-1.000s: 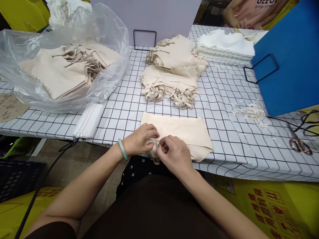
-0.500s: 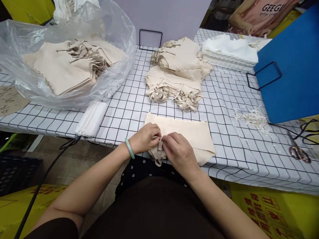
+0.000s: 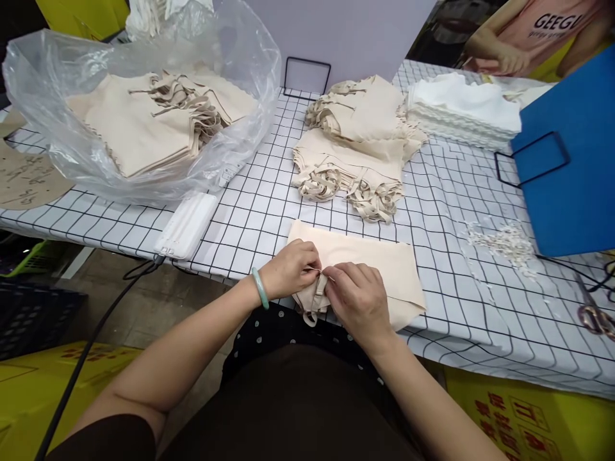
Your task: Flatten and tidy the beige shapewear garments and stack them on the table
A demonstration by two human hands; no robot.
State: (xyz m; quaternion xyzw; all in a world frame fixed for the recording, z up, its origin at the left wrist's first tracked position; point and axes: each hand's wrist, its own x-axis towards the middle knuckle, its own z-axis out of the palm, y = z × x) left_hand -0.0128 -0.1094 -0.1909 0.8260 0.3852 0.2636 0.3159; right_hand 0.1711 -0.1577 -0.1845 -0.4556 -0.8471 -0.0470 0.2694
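Note:
A beige strappy garment (image 3: 369,253), likely a camisole, lies folded flat at the table's near edge. My left hand (image 3: 292,267), with a pale green bangle on its wrist, is closed in a pinch at the top of the garment's strap (image 3: 318,293). Across from it, my right hand (image 3: 359,301) pinches the same strap end, fingertips close to the left ones. A thin pale strand shows between the two hands; I cannot tell whether it is thread. The strap's lower loop hangs by the table edge.
Beyond lie stacked beige garments (image 3: 353,157) and a white pile (image 3: 464,105). A clear plastic bag (image 3: 240,144) of garments and a white power bank (image 3: 187,225) are left. Right are small white scraps (image 3: 504,244), scissors (image 3: 593,314) and a blue panel (image 3: 567,192). Another person (image 3: 533,38) stands behind.
The view has shifted, so the table's contents appear further right. My fingertips have drawn slightly apart at the strap, and a thin strand now shows between them. The garment stays in place.

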